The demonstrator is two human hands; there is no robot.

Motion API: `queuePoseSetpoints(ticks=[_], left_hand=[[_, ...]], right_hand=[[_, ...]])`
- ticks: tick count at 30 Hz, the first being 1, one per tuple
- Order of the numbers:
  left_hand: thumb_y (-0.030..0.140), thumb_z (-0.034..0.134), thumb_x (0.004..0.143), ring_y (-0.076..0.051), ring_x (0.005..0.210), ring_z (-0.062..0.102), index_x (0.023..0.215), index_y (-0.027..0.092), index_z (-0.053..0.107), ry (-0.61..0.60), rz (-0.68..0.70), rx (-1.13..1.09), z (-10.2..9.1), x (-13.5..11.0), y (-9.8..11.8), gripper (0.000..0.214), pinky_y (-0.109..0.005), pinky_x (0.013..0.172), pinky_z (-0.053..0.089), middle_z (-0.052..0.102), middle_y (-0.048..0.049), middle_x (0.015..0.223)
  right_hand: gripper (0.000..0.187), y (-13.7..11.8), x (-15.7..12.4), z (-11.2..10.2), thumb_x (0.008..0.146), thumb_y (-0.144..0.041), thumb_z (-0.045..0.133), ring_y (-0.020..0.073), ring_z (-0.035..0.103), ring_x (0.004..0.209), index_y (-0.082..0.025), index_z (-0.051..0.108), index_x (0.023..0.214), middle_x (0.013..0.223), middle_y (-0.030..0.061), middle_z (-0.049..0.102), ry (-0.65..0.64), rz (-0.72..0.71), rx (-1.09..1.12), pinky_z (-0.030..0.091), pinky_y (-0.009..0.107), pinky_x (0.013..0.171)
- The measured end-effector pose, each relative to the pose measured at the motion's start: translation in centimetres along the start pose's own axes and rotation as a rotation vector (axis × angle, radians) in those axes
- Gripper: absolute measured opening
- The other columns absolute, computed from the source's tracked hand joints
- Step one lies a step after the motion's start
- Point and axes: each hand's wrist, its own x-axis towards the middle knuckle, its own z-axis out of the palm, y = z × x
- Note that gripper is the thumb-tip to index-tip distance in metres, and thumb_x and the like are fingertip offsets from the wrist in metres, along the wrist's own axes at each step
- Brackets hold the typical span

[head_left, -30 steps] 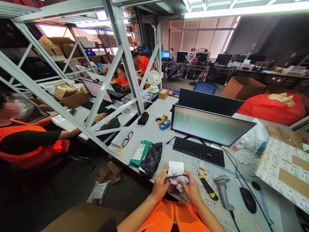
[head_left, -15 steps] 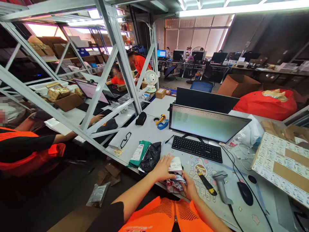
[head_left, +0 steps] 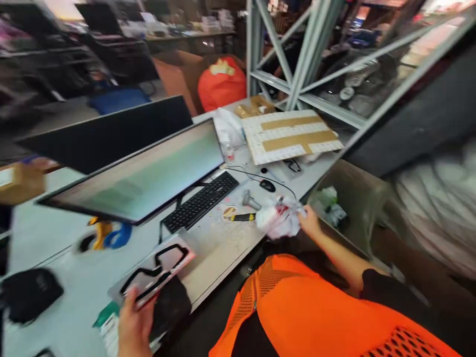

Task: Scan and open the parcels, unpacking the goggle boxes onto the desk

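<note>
My left hand (head_left: 134, 325) grips the near end of a flat clear pack (head_left: 163, 265) with an angular black outlined shape on it, tilted over the desk. Beneath it, a black plastic bag (head_left: 173, 302) and a green parcel (head_left: 108, 317) are partly hidden. On the other side, my right hand (head_left: 309, 222) is closed on a crumpled white-and-red plastic bag (head_left: 278, 220) at the desk's front edge. Close to this bag lie a yellow-and-black utility knife (head_left: 241, 217) and a grey barcode scanner (head_left: 251, 200).
A monitor (head_left: 148, 173) and keyboard (head_left: 203, 201) stand behind my hands. Tape rolls (head_left: 106, 234) and a black pouch (head_left: 31, 295) lie left. A mouse (head_left: 267, 186) and flat cardboard (head_left: 292, 136) are right. A clear-lined bin (head_left: 357, 198) stands beside the desk.
My view has swung right. My hands, together over a small bundle before, are now far apart. The left holds the flat pack; the right has carried the crumpled bag rightward.
</note>
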Motion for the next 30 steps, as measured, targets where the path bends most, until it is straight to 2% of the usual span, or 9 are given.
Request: queuePoseSetpoints(ticks=[4, 6, 8, 10, 14, 16, 18, 24, 30], left_hand=[[0.045, 0.078, 0.08, -0.037, 0.135, 0.064, 0.105, 0.025, 0.063, -0.071, 0.038, -0.096, 4.0, -1.8, -0.5, 0.035, -0.075, 0.126, 0.036, 0.076, -0.0023, 0.116], [0.044, 0.079, 0.079, -0.039, 0.136, 0.064, 0.107, 0.026, 0.062, -0.091, 0.038, -0.075, 6.6, -3.4, -1.5, 0.037, -0.076, 0.125, 0.035, 0.076, -0.0024, 0.119], [0.044, 0.079, 0.078, -0.04, 0.137, 0.064, 0.113, 0.027, 0.063, -0.108, 0.038, -0.038, 9.0, -4.7, -2.7, 0.042, -0.077, 0.123, 0.038, 0.076, -0.0029, 0.123], [0.044, 0.079, 0.078, -0.039, 0.137, 0.064, 0.119, 0.027, 0.064, -0.107, 0.03, -0.016, 11.1, -5.9, -4.1, 0.047, -0.076, 0.121, 0.042, 0.075, -0.0039, 0.127], [0.039, 0.084, 0.074, -0.03, 0.118, 0.072, 0.121, 0.023, 0.066, -0.045, -0.009, -0.028, 14.5, -9.0, -6.4, 0.053, -0.057, 0.104, 0.063, 0.075, -0.0048, 0.124], [0.036, 0.089, 0.073, -0.022, 0.101, 0.075, 0.125, 0.022, 0.066, -0.049, 0.012, -0.042, 15.8, -11.1, -6.9, 0.058, -0.041, 0.087, 0.069, 0.075, -0.0037, 0.12], [0.038, 0.093, 0.072, -0.017, 0.086, 0.074, 0.125, 0.022, 0.067, -0.046, 0.042, -0.076, 16.7, -13.1, -7.2, 0.061, -0.03, 0.073, 0.068, 0.075, -0.0035, 0.114], [0.041, 0.099, 0.07, -0.019, 0.09, 0.077, 0.133, 0.024, 0.066, -0.032, 0.144, -0.233, 17.4, -16.7, -8.1, 0.073, -0.029, 0.073, 0.068, 0.075, -0.0072, 0.124], [0.042, 0.086, 0.088, -0.025, 0.096, 0.079, 0.123, 0.015, 0.07, -0.002, -0.114, -0.471, 14.7, -16.8, -9.9, 0.047, -0.04, 0.08, 0.069, 0.08, -0.0115, 0.113]], right_hand=[[0.052, 7.4, 6.8, -14.3, 0.094, -0.021, 0.065, 0.0343, 0.065, 0.127, -0.007, 0.053, 0.143, 0.139, 0.0271, 0.066, 0.615, 0.3, -0.102, 0.05, 0.046, 0.109], [0.057, 10.9, 9.9, -19.3, 0.094, -0.017, 0.06, 0.0338, 0.064, 0.133, -0.005, 0.048, 0.148, 0.143, 0.0302, 0.064, 0.836, 0.351, -0.153, 0.047, 0.043, 0.113], [0.062, 14.1, 12.2, -21.6, 0.097, -0.017, 0.053, 0.0325, 0.061, 0.139, -0.004, 0.04, 0.156, 0.148, 0.0322, 0.06, 0.854, 0.406, -0.226, 0.045, 0.043, 0.115], [0.064, 17.0, 14.0, -21.5, 0.097, -0.02, 0.056, 0.035, 0.062, 0.137, -0.002, 0.042, 0.157, 0.146, 0.0345, 0.061, 0.671, 0.506, -0.287, 0.046, 0.046, 0.113], [0.046, 20.8, 16.6, -16.7, 0.079, -0.028, 0.082, 0.0433, 0.071, 0.119, -0.003, 0.074, 0.117, 0.116, 0.0342, 0.073, 0.193, 0.595, -0.338, 0.053, 0.052, 0.102], [0.033, 21.1, 17.4, -13.3, 0.081, -0.03, 0.079, 0.042, 0.072, 0.116, -0.006, 0.078, 0.103, 0.108, 0.0301, 0.076, 0.038, 0.512, -0.369, 0.053, 0.052, 0.102], [0.032, 19.9, 17.7, -9.6, 0.09, -0.032, 0.069, 0.0356, 0.073, 0.114, -0.009, 0.078, 0.11, 0.109, 0.0244, 0.078, -0.077, 0.342, -0.37, 0.053, 0.047, 0.105], [0.048, 9.0, 16.0, 3.1, 0.096, -0.032, 0.058, 0.0263, 0.075, 0.097, -0.012, 0.069, 0.138, 0.106, 0.0153, 0.08, -0.438, -0.327, -0.12, 0.056, 0.037, 0.098], [0.067, -1.2, 13.5, 15.9, 0.093, -0.03, 0.066, 0.0339, 0.07, 0.119, -0.003, 0.054, 0.154, 0.136, 0.0262, 0.071, -0.698, -0.413, -0.311, 0.05, 0.044, 0.111]])
